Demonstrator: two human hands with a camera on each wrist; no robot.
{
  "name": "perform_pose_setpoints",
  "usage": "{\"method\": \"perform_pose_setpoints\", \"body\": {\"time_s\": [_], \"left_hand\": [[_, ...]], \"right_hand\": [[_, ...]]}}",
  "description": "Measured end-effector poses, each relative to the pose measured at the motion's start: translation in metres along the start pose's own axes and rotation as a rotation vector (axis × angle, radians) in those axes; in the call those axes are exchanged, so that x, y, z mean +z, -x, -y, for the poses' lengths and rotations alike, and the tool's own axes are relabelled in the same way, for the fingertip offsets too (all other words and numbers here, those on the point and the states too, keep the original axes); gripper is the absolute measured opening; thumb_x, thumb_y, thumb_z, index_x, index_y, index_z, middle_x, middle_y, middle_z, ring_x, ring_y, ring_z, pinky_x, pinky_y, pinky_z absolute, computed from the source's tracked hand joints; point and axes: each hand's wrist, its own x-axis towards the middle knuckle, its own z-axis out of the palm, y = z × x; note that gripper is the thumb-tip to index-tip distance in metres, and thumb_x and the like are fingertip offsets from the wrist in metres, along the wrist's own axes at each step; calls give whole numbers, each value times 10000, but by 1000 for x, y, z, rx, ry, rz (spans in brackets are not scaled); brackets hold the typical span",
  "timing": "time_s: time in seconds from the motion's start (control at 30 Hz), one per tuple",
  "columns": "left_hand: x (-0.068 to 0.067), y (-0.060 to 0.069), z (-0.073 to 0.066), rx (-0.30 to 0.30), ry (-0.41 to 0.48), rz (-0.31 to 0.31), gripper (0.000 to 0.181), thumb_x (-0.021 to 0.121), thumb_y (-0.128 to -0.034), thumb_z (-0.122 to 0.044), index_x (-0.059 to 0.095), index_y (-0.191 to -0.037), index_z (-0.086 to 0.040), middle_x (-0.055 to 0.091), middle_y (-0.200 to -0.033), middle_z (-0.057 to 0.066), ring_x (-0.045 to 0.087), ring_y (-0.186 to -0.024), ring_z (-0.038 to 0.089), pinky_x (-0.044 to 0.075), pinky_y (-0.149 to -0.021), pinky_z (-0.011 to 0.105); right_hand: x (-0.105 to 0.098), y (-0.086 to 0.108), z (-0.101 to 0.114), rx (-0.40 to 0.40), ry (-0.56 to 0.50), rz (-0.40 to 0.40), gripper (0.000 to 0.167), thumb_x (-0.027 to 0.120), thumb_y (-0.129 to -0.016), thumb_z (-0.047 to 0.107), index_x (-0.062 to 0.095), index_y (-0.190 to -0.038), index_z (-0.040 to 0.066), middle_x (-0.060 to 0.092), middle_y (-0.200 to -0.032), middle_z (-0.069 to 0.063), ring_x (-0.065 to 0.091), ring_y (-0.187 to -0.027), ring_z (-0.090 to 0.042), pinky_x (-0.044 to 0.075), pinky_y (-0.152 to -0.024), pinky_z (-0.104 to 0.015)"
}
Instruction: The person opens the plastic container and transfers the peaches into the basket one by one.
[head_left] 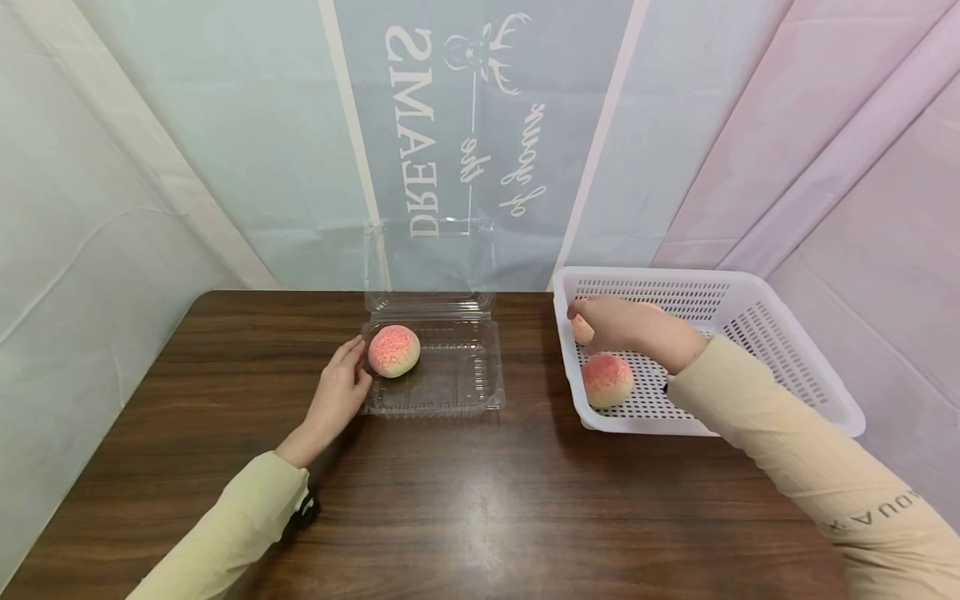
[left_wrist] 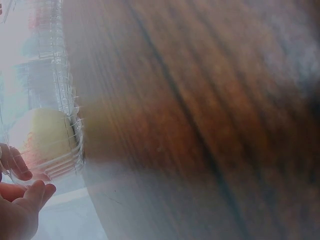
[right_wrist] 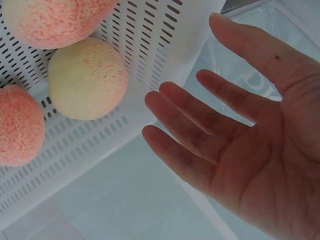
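A pink-and-cream peach (head_left: 393, 351) sits at the left in a clear plastic clamshell box (head_left: 450, 392), whose lid stands raised at the back. My left hand (head_left: 341, 387) touches the box's left side beside that peach. In the left wrist view, the left hand's fingers (left_wrist: 34, 197) lie at the clear wall, the peach behind it. My right hand (head_left: 626, 323) reaches over the left end of a white basket (head_left: 798, 358). Below it is a peach (head_left: 582, 331), partly covered. The right wrist view shows the fingers spread and apart from the peaches (right_wrist: 87, 80).
Another peach (head_left: 609, 381) lies in the basket's front left corner. The basket's slotted walls rise around the peaches. Between box and basket runs the brown wooden table (head_left: 525, 475). A printed curtain (head_left: 480, 125) hangs behind.
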Motion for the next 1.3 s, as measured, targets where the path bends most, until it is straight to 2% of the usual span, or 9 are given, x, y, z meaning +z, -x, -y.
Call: {"method": "perform_pose_setpoints", "body": {"time_s": [0.27,0.5,0.77,1.0,1.3], "left_hand": [[0,0,0,1,4,0,444,488,-801,105,435,-1234,189,407,-1316,282,519,-1086,365,502,-824,412],[-1,0,-1,-6,9,3,443,479,-803,101,435,-1235,187,407,-1318,280,519,-1090,362,500,-830,412],[-2,0,-2,-14,9,7,446,475,-802,99,434,-1238,186,408,-1319,276,518,-1096,359,500,-833,408],[-2,0,-3,-19,11,13,451,479,-800,105,430,-1241,187,403,-1322,282,520,-1092,360,503,-824,411],[-2,0,-3,-20,19,11,454,484,-798,107,432,-1243,181,403,-1321,276,528,-1080,355,505,-821,407]], "right_hand": [[-2,0,6,-13,-16,-37,473,707,-715,41,534,-1145,-49,586,-1084,-205,537,-999,-319,446,-869,-432],[-5,0,12,-30,16,-66,466,718,-727,60,532,-1140,-50,581,-974,-175,544,-909,-293,462,-814,-411],[-7,-2,19,-24,32,-67,456,715,-742,68,541,-1151,-33,568,-1040,-188,547,-932,-290,464,-846,-401],[-5,-7,22,-76,59,-110,439,732,-723,65,553,-1110,-41,574,-983,-187,558,-913,-309,475,-823,-396],[-6,-12,28,-88,64,-110,447,722,-740,83,547,-1137,-28,574,-1052,-180,553,-978,-319,462,-862,-402]]}}
